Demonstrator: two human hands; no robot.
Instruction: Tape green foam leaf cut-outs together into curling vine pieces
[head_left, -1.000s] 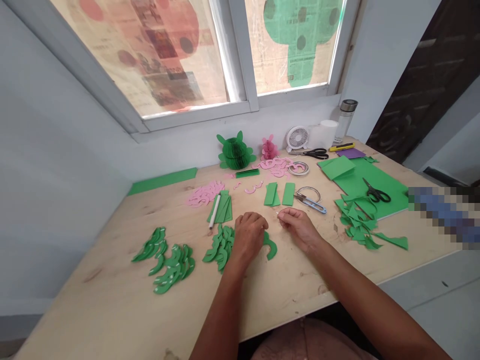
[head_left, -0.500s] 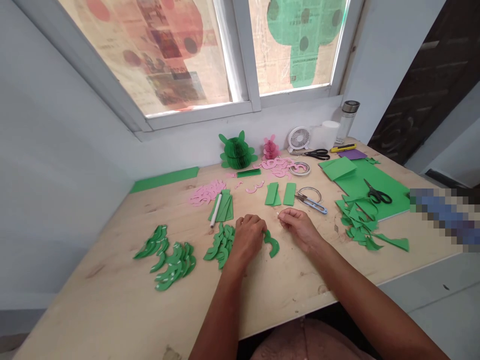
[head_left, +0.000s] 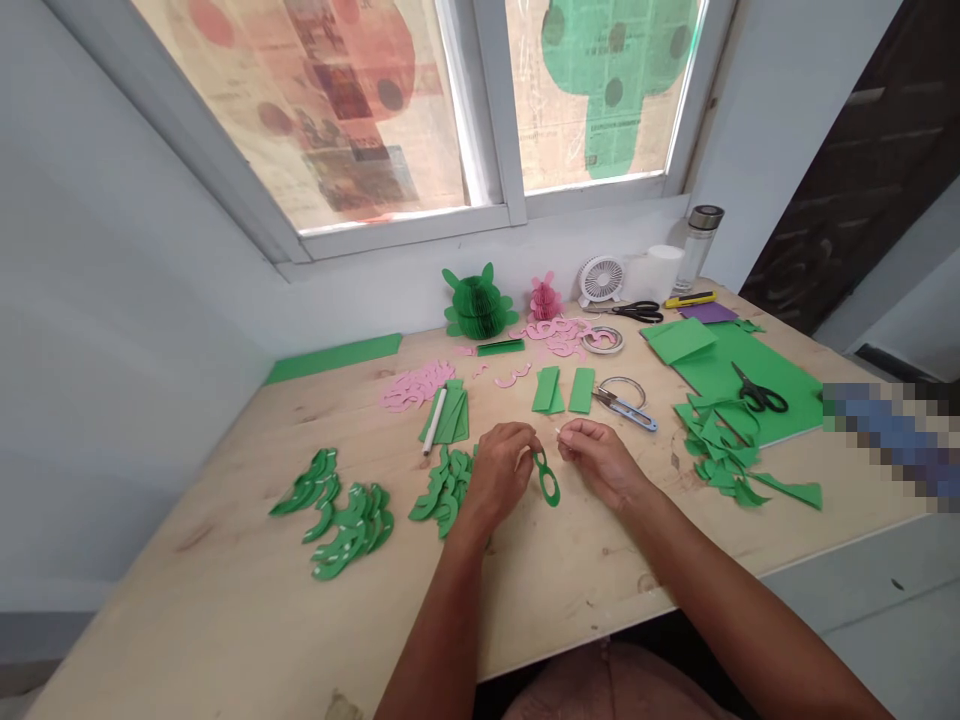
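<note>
My left hand (head_left: 504, 470) is closed on the upper end of a wavy green paper cutout (head_left: 550, 486), whose open loops hang from my fingertips above the table. Close by on the right, my right hand (head_left: 596, 450) pinches a tiny white strip (head_left: 558, 432), perhaps tape backing; it is too small to be sure. Partly hidden behind my left hand lies a pile of green wavy cutouts (head_left: 444, 490). Two more piles sit further left: one of plain-edged curves (head_left: 319, 485) and one of cutouts (head_left: 352, 530) with white strips on them.
Small scissors (head_left: 626, 408), folded green cards (head_left: 580, 390) and a white pen (head_left: 433, 420) lie beyond my hands. Black scissors (head_left: 759, 388) rest on green sheets near paper scraps (head_left: 712, 440). Against the wall stand a green paper figure (head_left: 478, 308), a fan (head_left: 601, 280) and a bottle (head_left: 699, 248).
The green cutout in my left hand has lifted and opened out into loops; before, it looked like a single flat curve. My right hand has barely moved.
</note>
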